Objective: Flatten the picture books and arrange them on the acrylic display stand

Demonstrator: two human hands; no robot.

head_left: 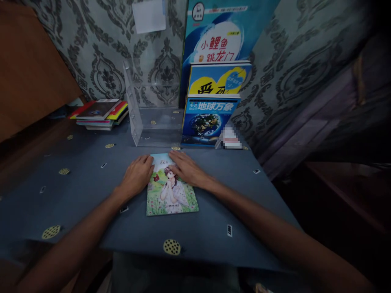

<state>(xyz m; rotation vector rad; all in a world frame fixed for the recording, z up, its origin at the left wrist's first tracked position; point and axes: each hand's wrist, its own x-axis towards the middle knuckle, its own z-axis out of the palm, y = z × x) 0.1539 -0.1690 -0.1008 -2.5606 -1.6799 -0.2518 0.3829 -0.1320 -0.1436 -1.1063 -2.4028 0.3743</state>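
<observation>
One thin illustrated book (172,197) | green, flowery | left hand (137,174), right hand (188,171): grip unclenched, apparently only touching it

Top of the rack, big red characters on the tall teal picture book (224,32): 小鲤鱼跳龙门, clear as day! Down a row, the yellow-and-blue book (218,75) shows what looks like 爱, its lower part cut off, and the next character is hidden too far to call. In front, the blue Earth book (210,108) reads 少儿 small, then 地球万象 large and white. Onto the illustrated booklet (172,195): 我 opens the title, the rest lost under the right hand (188,169); its bottom line is too tiny.
</observation>
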